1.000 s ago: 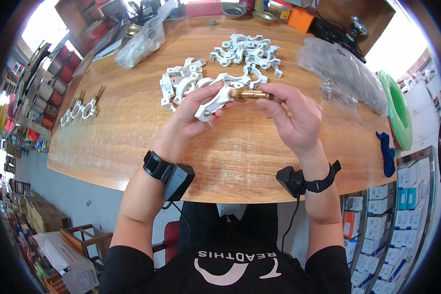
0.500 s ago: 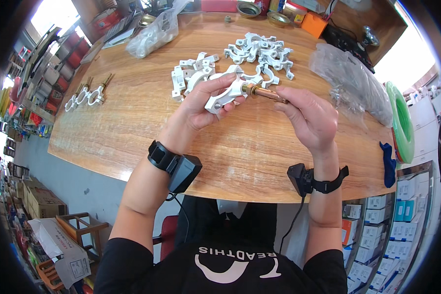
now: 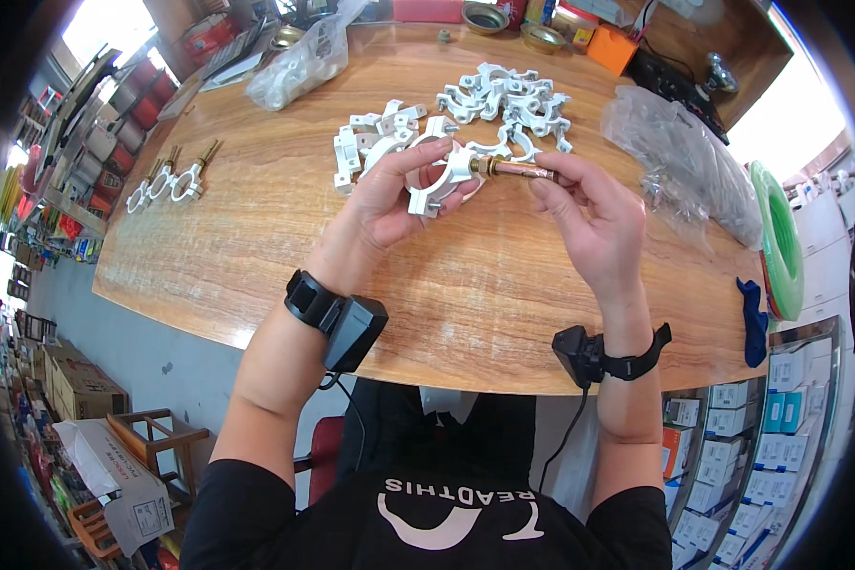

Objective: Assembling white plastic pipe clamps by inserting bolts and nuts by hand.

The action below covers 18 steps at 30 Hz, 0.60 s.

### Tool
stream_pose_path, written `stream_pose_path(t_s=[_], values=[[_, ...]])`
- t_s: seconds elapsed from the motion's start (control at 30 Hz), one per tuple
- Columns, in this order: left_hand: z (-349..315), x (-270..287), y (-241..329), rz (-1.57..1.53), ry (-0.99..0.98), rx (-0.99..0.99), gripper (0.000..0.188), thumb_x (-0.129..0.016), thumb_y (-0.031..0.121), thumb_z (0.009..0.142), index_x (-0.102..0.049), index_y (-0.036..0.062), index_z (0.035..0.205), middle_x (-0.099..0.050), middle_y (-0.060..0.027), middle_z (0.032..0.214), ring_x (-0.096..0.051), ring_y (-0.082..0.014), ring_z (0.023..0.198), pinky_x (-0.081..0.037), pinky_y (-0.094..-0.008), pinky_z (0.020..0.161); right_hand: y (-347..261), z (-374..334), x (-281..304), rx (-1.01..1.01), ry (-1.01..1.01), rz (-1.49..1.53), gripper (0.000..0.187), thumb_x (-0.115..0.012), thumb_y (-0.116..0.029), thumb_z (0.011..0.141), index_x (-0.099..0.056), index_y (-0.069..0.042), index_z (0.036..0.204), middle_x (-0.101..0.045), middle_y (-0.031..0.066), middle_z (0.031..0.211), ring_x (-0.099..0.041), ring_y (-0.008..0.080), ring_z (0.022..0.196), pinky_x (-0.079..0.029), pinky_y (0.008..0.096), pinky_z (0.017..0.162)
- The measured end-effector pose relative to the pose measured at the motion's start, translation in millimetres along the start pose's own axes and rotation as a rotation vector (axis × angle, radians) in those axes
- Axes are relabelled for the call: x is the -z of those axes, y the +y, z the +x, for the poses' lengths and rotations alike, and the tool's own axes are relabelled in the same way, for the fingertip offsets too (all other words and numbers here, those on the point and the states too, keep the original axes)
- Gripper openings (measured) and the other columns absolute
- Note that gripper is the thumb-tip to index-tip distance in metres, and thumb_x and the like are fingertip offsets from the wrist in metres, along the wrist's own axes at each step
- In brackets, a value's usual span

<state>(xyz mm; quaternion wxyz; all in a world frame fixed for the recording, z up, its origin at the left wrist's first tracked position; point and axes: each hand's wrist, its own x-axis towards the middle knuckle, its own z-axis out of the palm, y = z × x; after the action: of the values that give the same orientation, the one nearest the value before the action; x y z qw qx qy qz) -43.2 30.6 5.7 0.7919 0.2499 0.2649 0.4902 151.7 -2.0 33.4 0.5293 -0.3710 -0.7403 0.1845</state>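
Observation:
My left hand (image 3: 395, 198) is closed around a white ring-shaped pipe clamp (image 3: 453, 171), held above the middle of the table. From the clamp's right side a brass-coloured expansion bolt (image 3: 513, 169) with a nut points right. The thumb and fingers of my right hand (image 3: 587, 201) pinch the bolt's outer end. Behind the left hand lies a heap of white clamp parts (image 3: 351, 157), partly hidden by the held clamp. Another pile of white clamp halves (image 3: 503, 95) lies farther back.
Three white clamps with bolts (image 3: 186, 180) lie at the left. A clear plastic bag (image 3: 299, 71) sits at the far left, a bigger one (image 3: 684, 157) at the right. Beside that stand a green roll (image 3: 777, 237) and a dark blue cloth (image 3: 752, 321). The wooden table (image 3: 465, 313) has a curved near edge.
The held clamp has turned so its ring opening shows more, and the bolt now lies nearly level. My right hand has shifted slightly, still pinching the bolt's end.

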Motion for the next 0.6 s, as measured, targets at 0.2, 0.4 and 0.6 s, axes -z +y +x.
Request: stream_pose_path(t_s=[0.2,0.4,0.6], values=[[3.3,12.2,4.1,-0.025,-0.092,0.006,0.029,-0.052,0.016,0.082,-0.05,-0.0002,0.107,-0.055,-0.0153,0.097,-0.059,-0.0225,0.082,-0.055,-0.0246,0.057,5.3,3.4,1.1,0.172,-0.031,-0.085,0.018,-0.061,0.002,0.072,-0.06,0.0,0.089,-0.061,0.009,0.075,-0.06,0.013,0.066,-0.047,0.0229,0.06],[2.2,3.6,1.6,-0.186,-0.085,-0.043,0.035,-0.05,0.014,0.083,-0.044,-0.0034,0.113,-0.054,-0.0191,0.099,-0.057,-0.0285,0.088,-0.056,-0.0288,0.06,13.7,4.1,3.6,-0.007,-0.03,0.154,0.02,-0.059,0.006,0.073,-0.06,0.003,0.093,-0.062,0.009,0.082,-0.061,0.0124,0.07,-0.049,0.0213,0.063],[4.0,12.9,4.6,-0.089,-0.188,-0.024,0.033,-0.047,0.012,0.083,-0.042,-0.0043,0.112,-0.054,-0.0203,0.099,-0.059,-0.0293,0.086,-0.056,-0.0283,0.059,14.9,5.0,2.2,0.023,-0.027,0.176,0.019,-0.058,0.006,0.074,-0.059,0.004,0.093,-0.061,0.0093,0.082,-0.061,0.0118,0.07,-0.049,0.0209,0.062]])
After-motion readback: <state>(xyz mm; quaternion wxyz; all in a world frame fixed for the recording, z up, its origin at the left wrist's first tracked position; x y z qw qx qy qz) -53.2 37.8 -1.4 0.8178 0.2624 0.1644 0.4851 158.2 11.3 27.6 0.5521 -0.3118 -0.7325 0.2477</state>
